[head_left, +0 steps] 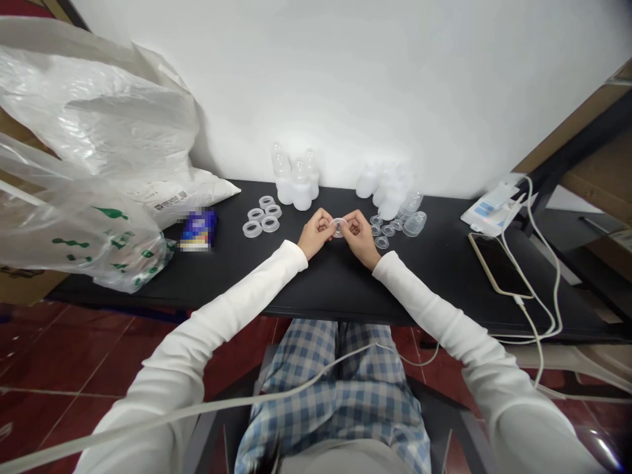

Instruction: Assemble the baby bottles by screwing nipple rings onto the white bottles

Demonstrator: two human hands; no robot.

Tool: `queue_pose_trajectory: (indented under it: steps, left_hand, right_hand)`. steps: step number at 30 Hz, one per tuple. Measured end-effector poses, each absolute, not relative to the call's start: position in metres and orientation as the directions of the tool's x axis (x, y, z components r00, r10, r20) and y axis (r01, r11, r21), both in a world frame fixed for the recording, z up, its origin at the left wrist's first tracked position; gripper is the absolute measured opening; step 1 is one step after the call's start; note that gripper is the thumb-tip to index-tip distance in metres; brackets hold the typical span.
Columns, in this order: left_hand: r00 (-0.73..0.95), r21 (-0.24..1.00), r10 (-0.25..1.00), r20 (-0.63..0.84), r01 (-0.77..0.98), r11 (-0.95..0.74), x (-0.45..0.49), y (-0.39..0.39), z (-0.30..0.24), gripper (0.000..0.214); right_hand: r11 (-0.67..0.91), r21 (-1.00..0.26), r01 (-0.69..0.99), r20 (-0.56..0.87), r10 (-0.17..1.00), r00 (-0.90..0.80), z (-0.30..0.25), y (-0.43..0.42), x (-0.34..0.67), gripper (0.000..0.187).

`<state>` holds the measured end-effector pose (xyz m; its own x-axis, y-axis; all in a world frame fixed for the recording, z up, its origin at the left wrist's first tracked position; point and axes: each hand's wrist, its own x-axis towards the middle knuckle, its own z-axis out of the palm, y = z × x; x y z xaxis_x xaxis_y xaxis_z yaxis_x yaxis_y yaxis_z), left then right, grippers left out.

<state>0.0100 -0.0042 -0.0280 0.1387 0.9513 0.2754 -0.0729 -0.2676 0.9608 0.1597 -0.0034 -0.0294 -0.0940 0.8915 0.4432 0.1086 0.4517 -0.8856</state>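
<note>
My left hand (315, 234) and my right hand (361, 238) meet over the middle of the black table, each pinching one side of a clear plastic bottle ring (338, 224). Whether a teat sits inside the ring is hard to make out. Several loose rings (270, 224) lie to the left of my left hand. Close by my right hand are several clear silicone bottle teats (382, 242) and a few clear dome caps (415, 224). Behind them stand white baby bottles (367, 182) without caps. Further left, a group of bottles (301, 194) wears clear dome caps.
A blue packet (198, 230) lies on the left, beside large white plastic bags (99, 118). On the right are a phone (500, 265) with a white cable and a white-and-blue package (494, 209). The white wall (345, 79) borders the table (336, 293) at the back.
</note>
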Motion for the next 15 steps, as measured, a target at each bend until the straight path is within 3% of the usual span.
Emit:
queue_pose_trajectory:
  steps: [4, 8, 10, 15]
  left_hand:
    - [0.140, 0.956, 0.948, 0.287, -0.107, -0.274, 0.010, -0.003, -0.025, 0.039]
    - [0.107, 0.940, 0.944, 0.313, -0.179, -0.292, 0.009, 0.001, -0.021, 0.042]
    - [0.099, 0.937, 0.942, 0.321, -0.180, -0.301, 0.008, 0.002, -0.018, 0.040]
    - [0.150, 0.936, 0.934, 0.325, -0.191, -0.295, 0.009, 0.002, -0.019, 0.030]
  right_hand:
    - [0.450, -0.885, 0.117, 0.444, 0.893, -0.077, -0.029, -0.005, 0.159, 0.049]
    - [0.390, -0.920, -0.037, 0.392, 0.916, -0.080, -0.029, -0.002, 0.161, 0.062]
    - [0.332, -0.940, -0.075, 0.339, 0.934, -0.115, -0.028, 0.001, 0.162, 0.060]
    - [0.347, -0.938, 0.016, 0.343, 0.932, -0.119, -0.021, 0.005, 0.168, 0.050]
